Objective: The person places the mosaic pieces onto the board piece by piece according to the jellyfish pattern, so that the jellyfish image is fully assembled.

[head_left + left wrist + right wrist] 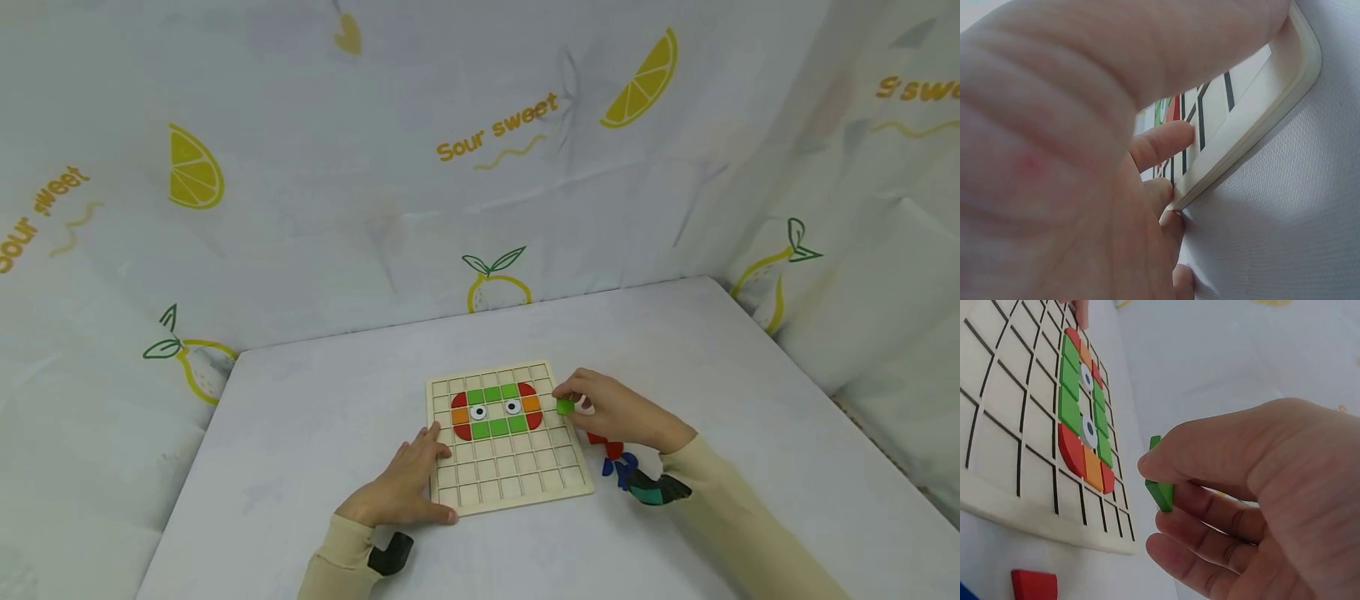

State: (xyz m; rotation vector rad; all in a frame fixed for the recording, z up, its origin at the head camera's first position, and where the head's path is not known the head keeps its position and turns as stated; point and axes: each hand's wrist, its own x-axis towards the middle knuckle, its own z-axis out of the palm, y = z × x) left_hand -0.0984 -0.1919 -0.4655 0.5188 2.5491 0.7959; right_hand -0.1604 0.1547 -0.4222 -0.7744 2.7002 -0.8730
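White cloth (pixel 315 167) hangs behind and to the right, slightly wrinkled, printed with yellow lemon slices, outlined lemons with green leaves and orange "Sour sweet" lettering. Up against it stands a pale, smooth-looking table (pixel 285 450), wide and evenly lit, with soft shadows beneath the arms. On it lies a square wooden board (pixel 510 492) ruled into a grid, bearing a block of green, orange and red tiles (pixel 498 427) around two eye discs (pixel 478 412). The left hand (pixel 405 483) rests at the board's left side, thumb and fingers apart. The right hand (pixel 618 408) is clamped on a green tile (pixel 565 407), held up at the board's right edge. Near that wrist, red pieces (pixel 614 450) and blue pieces (pixel 607 467) lie loose on the table
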